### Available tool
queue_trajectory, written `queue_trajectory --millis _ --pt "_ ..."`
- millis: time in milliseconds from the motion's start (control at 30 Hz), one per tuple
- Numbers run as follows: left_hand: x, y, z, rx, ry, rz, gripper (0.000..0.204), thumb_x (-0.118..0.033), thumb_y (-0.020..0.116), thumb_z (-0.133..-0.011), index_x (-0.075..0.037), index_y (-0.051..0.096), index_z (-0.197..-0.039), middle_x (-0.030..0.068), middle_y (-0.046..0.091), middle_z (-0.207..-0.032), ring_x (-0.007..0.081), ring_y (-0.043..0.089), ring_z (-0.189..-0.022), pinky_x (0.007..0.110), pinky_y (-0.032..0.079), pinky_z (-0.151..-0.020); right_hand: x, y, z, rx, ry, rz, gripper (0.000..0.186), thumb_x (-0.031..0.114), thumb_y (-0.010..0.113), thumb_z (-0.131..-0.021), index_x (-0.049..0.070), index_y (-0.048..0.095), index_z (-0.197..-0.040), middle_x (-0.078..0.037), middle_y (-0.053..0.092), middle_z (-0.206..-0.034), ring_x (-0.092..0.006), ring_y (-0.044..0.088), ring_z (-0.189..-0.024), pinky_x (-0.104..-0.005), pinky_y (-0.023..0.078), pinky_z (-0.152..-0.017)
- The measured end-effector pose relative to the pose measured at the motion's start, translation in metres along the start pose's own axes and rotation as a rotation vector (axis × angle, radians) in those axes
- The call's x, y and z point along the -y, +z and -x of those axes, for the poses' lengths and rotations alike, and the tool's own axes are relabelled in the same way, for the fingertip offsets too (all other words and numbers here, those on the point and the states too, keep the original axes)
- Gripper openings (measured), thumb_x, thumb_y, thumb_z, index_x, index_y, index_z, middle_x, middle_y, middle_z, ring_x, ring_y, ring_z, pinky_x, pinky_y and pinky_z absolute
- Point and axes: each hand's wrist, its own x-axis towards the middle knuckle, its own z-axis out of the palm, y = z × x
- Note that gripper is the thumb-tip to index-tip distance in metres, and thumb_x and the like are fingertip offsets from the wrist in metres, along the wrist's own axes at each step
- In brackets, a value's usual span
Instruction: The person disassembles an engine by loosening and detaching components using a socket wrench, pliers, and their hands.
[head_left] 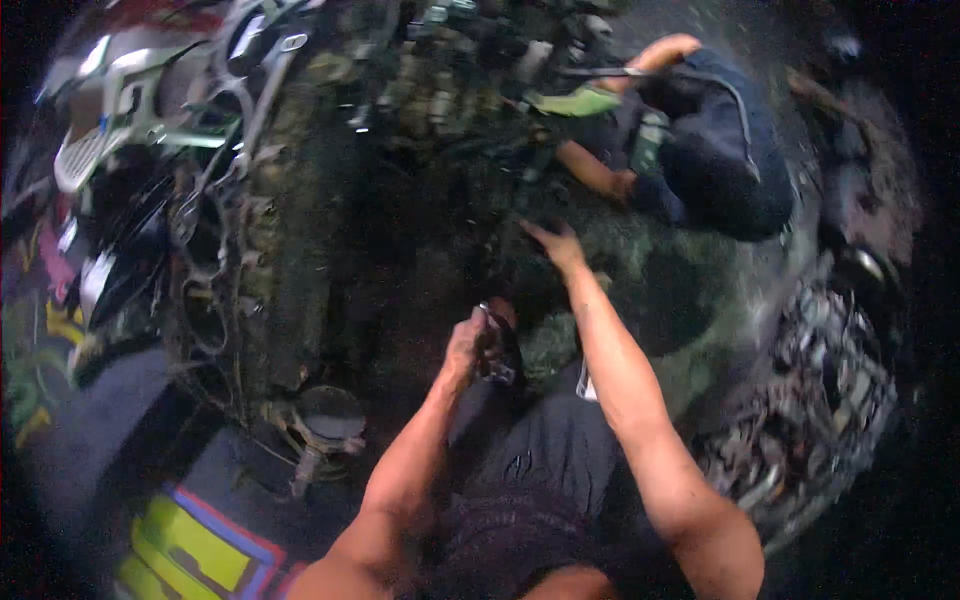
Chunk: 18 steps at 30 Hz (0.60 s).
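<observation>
My left hand (465, 345) is closed beside my foot, low in the middle of the view. A small shiny bit shows at its fingers, but what they hold is blurred and partly hidden. Farther forward and to the right, my right hand (558, 245) reaches out over the dark, dirty ground with its fingers stretched and apart. Nothing shows in it. Dark, greasy metal parts (430, 100) lie heaped beyond both hands.
A co-worker in dark clothes (730, 150) crouches at the upper right, arms toward the parts. Rows of metal frames (215, 210) stand at left, near a pale plastic-looking part (85, 155). Small scrap (810, 400) is piled at right; a yellow-green printed sheet (200, 550) lies lower left.
</observation>
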Motion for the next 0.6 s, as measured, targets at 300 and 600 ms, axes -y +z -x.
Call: queue_trajectory --millis 300,600 --pt "-0.001 0.034 0.025 -0.021 0.006 -0.222 0.051 -0.05 0.051 -0.075 0.0 0.057 -0.066 -0.0016 0.045 -0.057 0.008 0.04 -0.054 0.025 0.034 -0.052 -0.149 -0.114 0.034 0.026 0.113 0.629 0.042 0.032 0.054 -0.071 0.001 0.053 -0.099 -0.02 0.053 -0.102 -0.0322 0.049 -0.097 -0.0355 0.039 -0.082" --pt "0.06 0.063 0.103 -0.273 0.065 -0.484 0.059 -0.057 0.052 -0.068 -0.002 0.061 -0.087 0.0118 0.059 -0.07 0.022 0.057 -0.066 0.033 0.043 -0.064 -0.113 -0.23 0.091 -0.032 0.132 0.838 0.052 0.037 0.062 -0.064 -0.001 0.054 -0.099 -0.019 0.055 -0.098 -0.0307 0.051 -0.097 -0.0345 0.039 -0.082"
